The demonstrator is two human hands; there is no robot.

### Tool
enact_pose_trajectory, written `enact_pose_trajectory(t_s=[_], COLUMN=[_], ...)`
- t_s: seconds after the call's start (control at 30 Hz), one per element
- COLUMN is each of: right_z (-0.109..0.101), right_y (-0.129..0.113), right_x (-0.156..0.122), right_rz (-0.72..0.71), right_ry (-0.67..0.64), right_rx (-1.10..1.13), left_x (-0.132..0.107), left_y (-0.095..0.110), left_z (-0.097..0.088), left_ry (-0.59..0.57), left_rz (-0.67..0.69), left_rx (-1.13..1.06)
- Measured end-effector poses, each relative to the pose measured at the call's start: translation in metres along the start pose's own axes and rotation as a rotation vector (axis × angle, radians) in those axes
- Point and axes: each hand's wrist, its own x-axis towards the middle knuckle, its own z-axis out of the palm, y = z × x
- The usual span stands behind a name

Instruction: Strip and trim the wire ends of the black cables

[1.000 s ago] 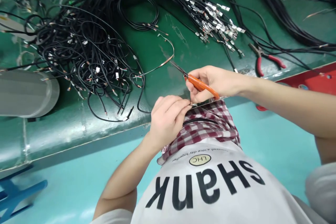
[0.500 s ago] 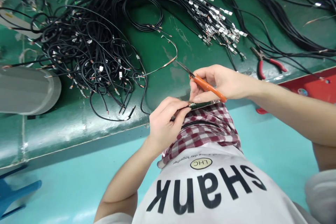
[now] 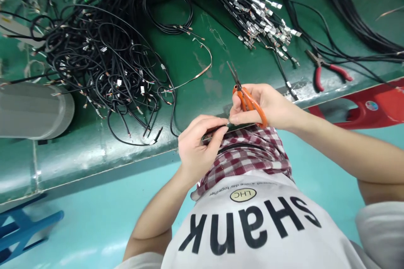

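In head view, pinching a cable end [image 3: 227, 122] between left hand [image 3: 199, 141] thumb and forefinger, below-left of the scissors [image 3: 248, 98]; gripping these in right hand [image 3: 272, 103], fingertips bunched beside that end; with pliers [image 3: 319, 63] lying rightward.

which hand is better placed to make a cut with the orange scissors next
Probably the right hand: it holds the orange scissors, though its fingertips are also at the cable end. The left hand is pinching the dark cable, so it seems better suited to steadying.
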Motion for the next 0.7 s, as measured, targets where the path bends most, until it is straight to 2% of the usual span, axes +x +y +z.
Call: enact_pose_trajectory(t_s=[0.13, 0.27, 0.33, 0.4, 0.57, 0.63, 0.7], right_z=[0.001, 0.005, 0.006, 0.008, 0.014, 0.016, 0.017], right_y=[0.003, 0.005, 0.004, 0.001, -0.005, -0.005, -0.005], right_x=[0.0, 0.0, -0.001, -0.003, -0.006, -0.006, -0.006], right_rz=[0.072, 0.119, 0.125, 0.112, 0.086, 0.06, 0.037], right_ry=[0.046, 0.078, 0.089, 0.098, 0.1, 0.095, 0.084], right_rx=[0.081, 0.138, 0.15, 0.149, 0.083, 0.071, 0.066], left_x=[-0.001, -0.003, -0.005, -0.005, 0.0, 0.007, 0.014], left_y=[-0.006, -0.015, -0.015, -0.011, 0.006, 0.01, 0.012], left_z=[0.0, -0.003, -0.005, -0.006, -0.013, -0.015, -0.017], left_ry=[0.023, -0.009, -0.028, -0.047, -0.127, -0.21, -0.295], left_rz=[0.133, 0.405, 0.432, 0.3, -0.263, -0.4, -0.477], left_rx=[0.058, 0.259, 0.271, 0.18, -0.107, -0.168, -0.203])
